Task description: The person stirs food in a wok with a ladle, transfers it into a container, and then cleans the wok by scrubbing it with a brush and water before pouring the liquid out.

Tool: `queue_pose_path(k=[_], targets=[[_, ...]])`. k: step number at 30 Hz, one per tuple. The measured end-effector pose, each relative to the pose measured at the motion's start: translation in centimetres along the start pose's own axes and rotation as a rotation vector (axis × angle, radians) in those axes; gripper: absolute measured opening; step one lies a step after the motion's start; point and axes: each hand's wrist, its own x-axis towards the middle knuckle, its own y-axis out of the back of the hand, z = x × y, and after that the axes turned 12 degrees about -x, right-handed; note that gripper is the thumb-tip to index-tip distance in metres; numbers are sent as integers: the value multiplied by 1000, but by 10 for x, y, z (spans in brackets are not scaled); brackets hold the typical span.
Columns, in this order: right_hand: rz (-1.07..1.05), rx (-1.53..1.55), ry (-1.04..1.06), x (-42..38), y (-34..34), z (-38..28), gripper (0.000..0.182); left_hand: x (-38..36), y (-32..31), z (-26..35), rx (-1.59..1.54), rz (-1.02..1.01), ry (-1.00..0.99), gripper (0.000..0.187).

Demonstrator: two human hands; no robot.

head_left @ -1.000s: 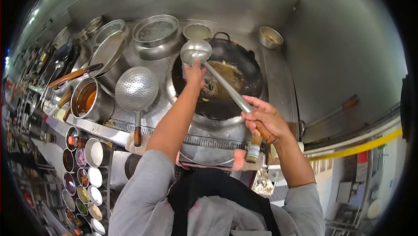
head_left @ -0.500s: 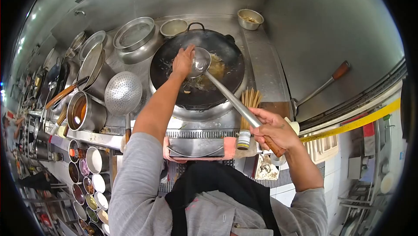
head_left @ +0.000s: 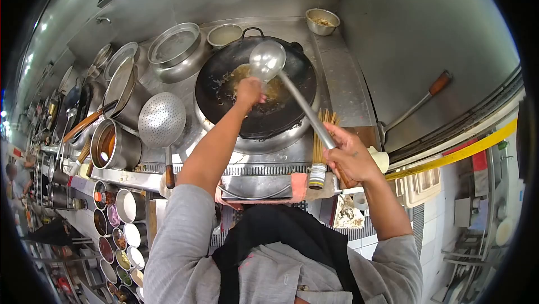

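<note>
My right hand (head_left: 352, 157) is wrapped round the handle of a long metal ladle (head_left: 267, 60). The ladle's bowl is over the far half of a large black wok (head_left: 216, 99). Just below the bowl in the view, my left hand (head_left: 250, 92) reaches over the middle of the wok, its fingers blurred and partly turned away. Bubbling yellowish oil (head_left: 275, 92) with small bits in it shows around that hand. A bundle of thin wooden sticks (head_left: 318, 149) stands in a can near my right hand.
To the left are a perforated skimmer (head_left: 161, 120), a steel pot (head_left: 126, 149) with brown liquid and a lidded pot (head_left: 174, 46). A bowl of food bits (head_left: 323, 21) sits at the back right. A spatula (head_left: 412, 113) leans on the right wall. Several ingredient tubs (head_left: 130, 206) stand lower left.
The ladle's bowl has moved away from me and slightly right, toward the wok's far side. My left hand has moved from beside the bowl to nearer me, over the oil.
</note>
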Motion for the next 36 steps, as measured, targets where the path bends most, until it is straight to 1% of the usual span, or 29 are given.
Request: queue_pose_path(k=[1,3,4,6,7,8,10,11,12,13,14,15,17,19,20,21,23,26,28,29,31,33,34,36], targets=[[31,-66,13,5,1,0,68,-2,0,-4,-59,-120,-2,20],[89,-200,36,17,8,7,69,-1,12,-19,443,-11,-653,12],[132,-262,110,24,10,10,68,0,18,-26,697,50,-975,8],[268,-633,298,43,20,16,66,-6,50,-19,764,-19,-957,6],[303,-759,363,50,21,15,65,-10,67,-14,798,-53,-949,7],[348,-885,425,55,20,12,65,-18,78,-6,734,14,-970,9],[199,-313,193,68,16,-1,65,-44,101,9,607,150,-1005,15],[113,-32,73,77,15,-7,65,-53,115,13,597,212,-946,16],[23,83,103,89,17,-9,63,-62,130,17,586,278,-886,18],[13,140,88,100,14,-13,62,-71,148,17,573,346,-823,19],[-1,196,72,110,6,-21,61,-78,168,11,579,357,-780,24],[-19,252,53,121,-2,-28,60,-85,184,1,618,371,-712,23],[-69,258,76,156,-21,-33,59,-100,214,-22,692,395,-575,20],[-99,264,81,191,-44,-44,59,-116,228,-48,608,371,-812,16],[-108,281,85,208,-59,-51,62,-133,228,-49,585,382,-710,8],[-133,263,96,228,-72,-59,63,-141,235,-56,567,374,-653,8],[-173,227,117,269,-99,-72,65,-151,246,-69,522,350,-541,8],[-185,194,131,326,-153,-96,67,-179,244,-61,401,369,-345,13],[-105,-86,166,356,-189,-111,54,-187,250,-68,470,383,-432,22],[-59,-176,184,372,-207,-112,48,-192,252,-71,506,389,-475,26],[36,-355,229,409,-238,-110,38,-206,251,-62,476,395,-478,26],[25,-584,227,443,-258,-110,28,-219,247,-53,418,411,-482,27],[22,-697,228,459,-267,-110,24,-224,249,-53,432,393,-450,30],[-199,-239,35,501,-269,-104,17,-233,252,-56,369,338,-407,30]])
